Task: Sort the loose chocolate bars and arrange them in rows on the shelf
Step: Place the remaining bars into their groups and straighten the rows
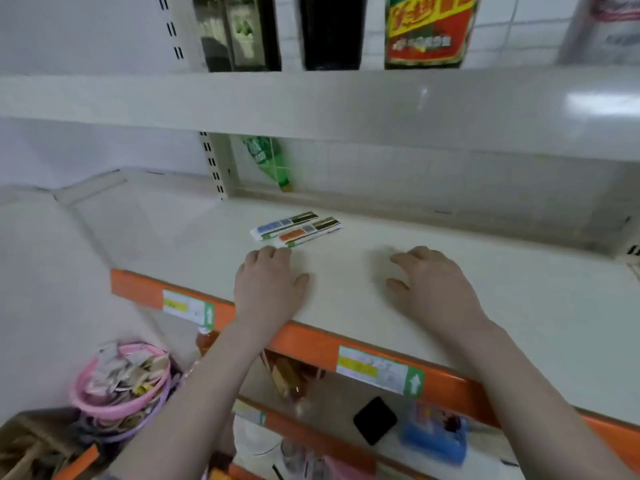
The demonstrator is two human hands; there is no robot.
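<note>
Two chocolate bars in white wrappers lie side by side on the white shelf (450, 282): one with a blue patch (282, 224), one with an orange patch (310, 231). My left hand (268, 284) rests on the shelf just in front of them, its fingertips close to the orange bar, holding nothing. My right hand (433, 282) lies on the shelf further right with its fingers spread and bent, also holding nothing. A pink basket (121, 382) full of loose wrapped bars stands at the lower left.
The shelf has an orange front edge (311, 341) with price labels. A green bottle (268, 161) leans at the back. Dark bottles (332, 29) stand on the shelf above. On the lower shelf are a black object (374, 419) and a blue pack (434, 433).
</note>
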